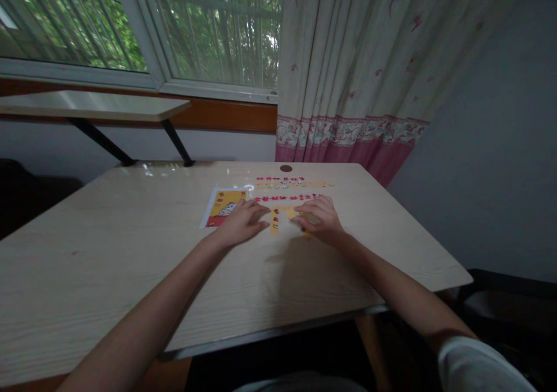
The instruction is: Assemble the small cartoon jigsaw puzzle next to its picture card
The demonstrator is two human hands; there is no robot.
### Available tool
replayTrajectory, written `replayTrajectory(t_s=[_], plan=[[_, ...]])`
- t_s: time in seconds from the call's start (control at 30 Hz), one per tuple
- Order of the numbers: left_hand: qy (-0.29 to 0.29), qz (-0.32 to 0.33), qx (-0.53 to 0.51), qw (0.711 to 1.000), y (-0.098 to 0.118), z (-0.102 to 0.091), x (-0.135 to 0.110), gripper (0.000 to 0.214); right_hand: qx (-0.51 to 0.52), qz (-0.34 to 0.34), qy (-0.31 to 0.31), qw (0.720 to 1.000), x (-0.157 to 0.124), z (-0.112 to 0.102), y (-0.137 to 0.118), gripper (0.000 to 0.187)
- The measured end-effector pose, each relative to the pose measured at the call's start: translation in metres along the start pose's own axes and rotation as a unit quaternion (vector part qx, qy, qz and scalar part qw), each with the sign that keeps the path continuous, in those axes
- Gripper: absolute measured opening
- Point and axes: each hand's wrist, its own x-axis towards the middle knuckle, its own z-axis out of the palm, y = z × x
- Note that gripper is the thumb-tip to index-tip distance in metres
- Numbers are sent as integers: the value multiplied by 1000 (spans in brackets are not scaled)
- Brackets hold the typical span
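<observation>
A partly joined yellow jigsaw puzzle (274, 222) lies flat on the table, its left column and top row forming a corner with small dark red pictures. My left hand (243, 221) rests beside that column on its left, thumb and fingers apart, fingertips close to its edge. Across from it, my right hand (321, 218) has thumb and forefinger at a yellow puzzle piece (290, 213) near the top row. More yellow pieces show partly beneath the right hand. Left of the puzzle lies a picture sheet (215, 206) in yellow and red with white figures, partly covered by my left hand.
Behind the puzzle run rows of loose pieces: a red row (278, 198), a yellow and white row (282, 185) and another red row (272, 178). A raised shelf (96, 106) stands at the back left of the wooden table (130, 264). A curtain (339, 79) hangs behind.
</observation>
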Motion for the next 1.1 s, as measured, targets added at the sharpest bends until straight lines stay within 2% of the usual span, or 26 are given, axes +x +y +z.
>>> replayTrajectory(t_s=[0.13,0.27,0.37,0.6,0.73,0.9,1.1], plan=[[-48,23,82,995,-4,3,-1,43,-1,34,-17,999,-1,6,-1,28],[-57,19,97,993,-5,8,-1,45,25,49,-109,992,-7,22,-7,24],[-54,18,108,992,-4,9,-1,48,47,48,-147,987,-11,31,-12,22],[-52,29,103,993,-3,11,-1,45,36,41,-182,982,-13,33,-18,19],[-50,29,104,993,-4,13,-1,45,41,33,-178,983,-13,33,-18,19],[-55,22,95,994,-4,12,0,46,49,0,-181,982,-11,32,-19,15],[-57,13,92,994,-1,11,0,45,-5,-48,-212,976,-8,25,-26,14]])
